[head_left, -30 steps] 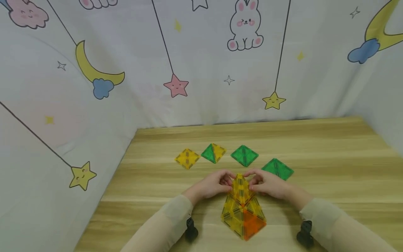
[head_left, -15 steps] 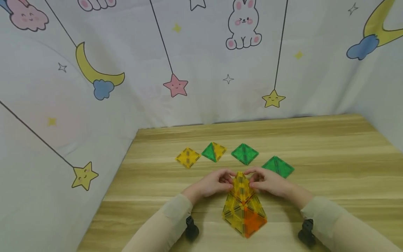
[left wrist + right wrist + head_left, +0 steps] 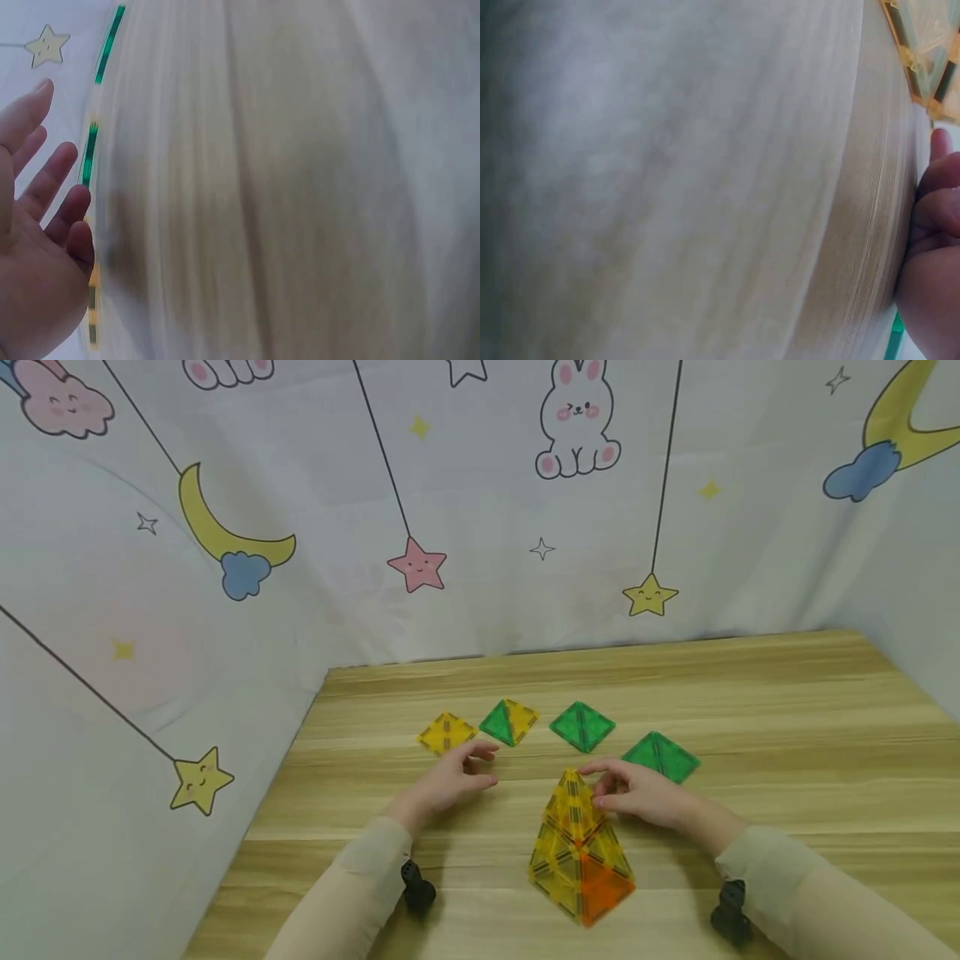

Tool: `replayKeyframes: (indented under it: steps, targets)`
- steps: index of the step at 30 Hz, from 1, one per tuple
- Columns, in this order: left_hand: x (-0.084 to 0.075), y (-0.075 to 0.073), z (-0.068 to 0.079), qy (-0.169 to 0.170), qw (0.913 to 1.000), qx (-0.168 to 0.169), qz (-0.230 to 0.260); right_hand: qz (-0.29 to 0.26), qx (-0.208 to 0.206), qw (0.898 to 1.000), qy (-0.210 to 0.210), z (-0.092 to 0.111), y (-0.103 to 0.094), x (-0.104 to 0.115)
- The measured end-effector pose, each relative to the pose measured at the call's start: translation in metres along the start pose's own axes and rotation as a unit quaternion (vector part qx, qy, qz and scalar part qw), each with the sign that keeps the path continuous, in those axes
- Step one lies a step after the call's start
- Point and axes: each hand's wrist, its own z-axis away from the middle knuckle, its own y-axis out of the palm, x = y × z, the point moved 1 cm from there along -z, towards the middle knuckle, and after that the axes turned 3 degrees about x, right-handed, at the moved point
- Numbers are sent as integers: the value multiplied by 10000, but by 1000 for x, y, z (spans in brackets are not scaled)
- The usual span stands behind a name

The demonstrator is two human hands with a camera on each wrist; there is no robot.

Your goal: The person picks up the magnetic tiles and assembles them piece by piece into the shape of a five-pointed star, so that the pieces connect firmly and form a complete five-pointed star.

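Note:
A peaked structure of translucent yellow magnetic tiles stands at the front middle of the table, with one orange tile low on its near right face. My right hand holds its upper right side, index fingertip by the peak and thumb lower down. In the right wrist view the fingers are curled below a corner of the structure. My left hand is away to the left, fingers loosely bent and holding nothing. Its fingertips come near a flat diamond of two yellow triangle tiles, partly overlapping it in the head view.
Farther back lie a green-and-yellow tile diamond, a green diamond and another green diamond behind my right hand. A printed white curtain borders the wooden table at the back.
My left hand has let go of the structure's left side and moved left and back, towards the yellow diamond. The right hand stays at the structure, which stands where it was.

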Motion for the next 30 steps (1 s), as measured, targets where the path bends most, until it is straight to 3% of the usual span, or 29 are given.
replayKeyframes:
  steps: [3,9,13,20,30]
  targets:
    - [5,-9,2,-136,9994,-301,-54,-7,11,10000,-2,1,0,0]
    - [15,-24,6,14,9926,-1029,-649,-109,6,9999,-57,1,0,-1]
    - [24,-32,10,-304,9851,-1252,-1143,-131,-24,9999,-68,1,0,-2]
    - [32,-41,18,-929,9713,-1097,-1893,-95,-106,9998,-114,-1,1,-2]
    - [28,-37,30,-832,9708,-753,-2120,-111,-175,9996,-191,-1,1,1]
